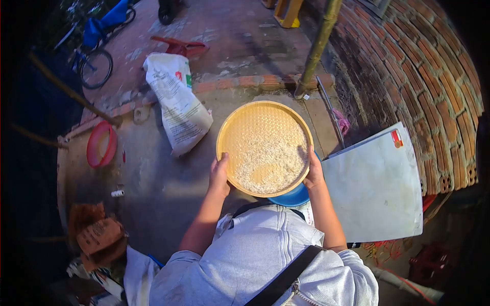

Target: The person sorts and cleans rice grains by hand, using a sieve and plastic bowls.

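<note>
A round, shallow winnowing basket [240,127], yellow and woven, is held out in front of my body. Pale grains that look like rice [265,153] are spread over its middle and near side. My left hand [220,175] grips the rim at the left, thumb on top. On the opposite side my right hand [315,171] is closed around the rim. Fingers under the basket are hidden on both sides. Below its near edge a blue basin [293,198] shows in part; the basket covers the rest.
A white sack [178,109] stands ahead to the left, with a pink-red basket [101,145] farther left. At the right lies a white panel [370,188] beside a brick wall [434,92]. Cardboard [101,235] is at lower left. A bamboo pole [319,48] rises ahead.
</note>
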The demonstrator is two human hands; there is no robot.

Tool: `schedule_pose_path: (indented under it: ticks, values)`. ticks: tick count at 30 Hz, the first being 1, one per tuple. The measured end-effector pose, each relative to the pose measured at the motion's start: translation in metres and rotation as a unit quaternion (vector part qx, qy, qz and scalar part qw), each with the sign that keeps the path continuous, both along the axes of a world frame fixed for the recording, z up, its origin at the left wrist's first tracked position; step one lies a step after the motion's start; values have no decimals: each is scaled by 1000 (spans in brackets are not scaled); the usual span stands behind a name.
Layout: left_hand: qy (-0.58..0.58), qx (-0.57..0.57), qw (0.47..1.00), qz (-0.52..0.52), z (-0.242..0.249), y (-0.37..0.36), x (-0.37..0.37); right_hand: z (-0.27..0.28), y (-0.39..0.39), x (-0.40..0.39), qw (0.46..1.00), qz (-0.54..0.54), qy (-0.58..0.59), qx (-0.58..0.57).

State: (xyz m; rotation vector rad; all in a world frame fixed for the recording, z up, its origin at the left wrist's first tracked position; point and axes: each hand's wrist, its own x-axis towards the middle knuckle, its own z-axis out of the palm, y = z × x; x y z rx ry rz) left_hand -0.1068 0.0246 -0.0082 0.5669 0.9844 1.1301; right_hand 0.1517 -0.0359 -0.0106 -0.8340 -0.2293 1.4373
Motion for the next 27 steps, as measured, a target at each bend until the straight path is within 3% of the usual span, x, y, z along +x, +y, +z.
schedule_pose_path:
  ticks: [4,7,8,9,10,12,14,16,22,24,26,27]
  values:
    - [48,-18,995,-84,14,12,19,1,-22,15,997,-69,32,-3]
    - [190,198,959,-67,-1,31,36,-4,-38,25,991,-121,54,19]
    - [255,273,927,-35,-8,37,43,-5,-43,29,988,-132,66,31]
    - [344,318,883,-9,20,31,56,-5,-49,33,986,-149,70,37]
    - [343,329,880,-23,30,32,65,-3,-54,37,983,-161,74,45]
    - [481,527,698,-61,42,34,79,-3,-64,41,977,-188,83,57]
    - [482,563,664,-98,50,26,104,-3,-71,48,972,-209,84,71]
    - [508,616,570,-192,53,18,124,3,-77,49,965,-233,85,82]
    - [475,595,568,-314,54,-24,166,8,-92,51,955,-272,80,84]
    - [378,617,569,-391,61,-41,175,8,-97,51,954,-278,79,81]
    - [350,630,558,-412,62,-54,182,4,-101,52,955,-278,68,80]
    - [335,646,519,-449,62,-58,184,2,-102,53,956,-274,66,78]
